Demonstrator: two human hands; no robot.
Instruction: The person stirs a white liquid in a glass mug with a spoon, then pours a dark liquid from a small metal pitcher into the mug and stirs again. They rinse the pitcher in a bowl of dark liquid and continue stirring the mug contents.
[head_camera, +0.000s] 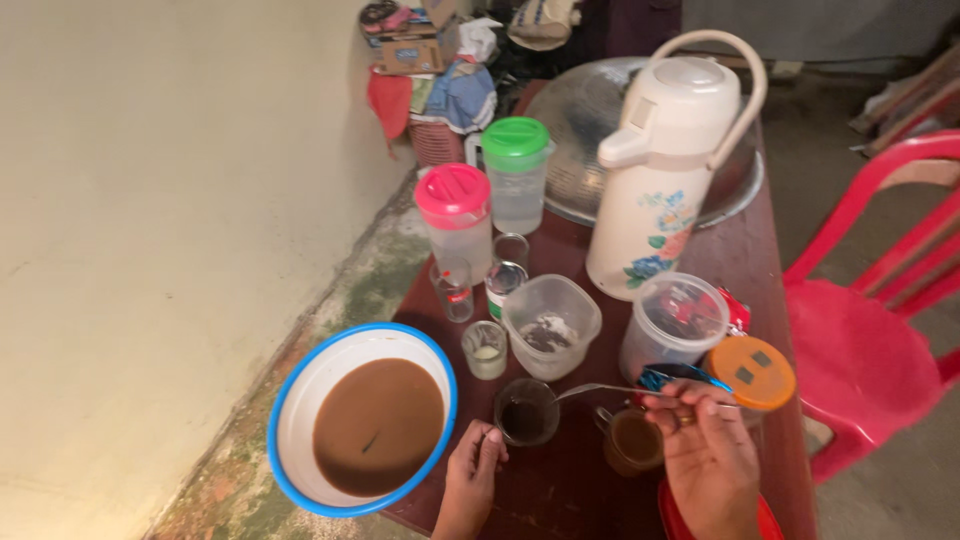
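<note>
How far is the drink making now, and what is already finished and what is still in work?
Looks done: the mug near the right hand already holds light brown drink. In hand: the left hand steadies a glass of dark liquid, while the right hand holds a spoon over its rim. Probably left: this glass looks dark and only partly filled; the small glass holds only a little pale liquid.
</note>
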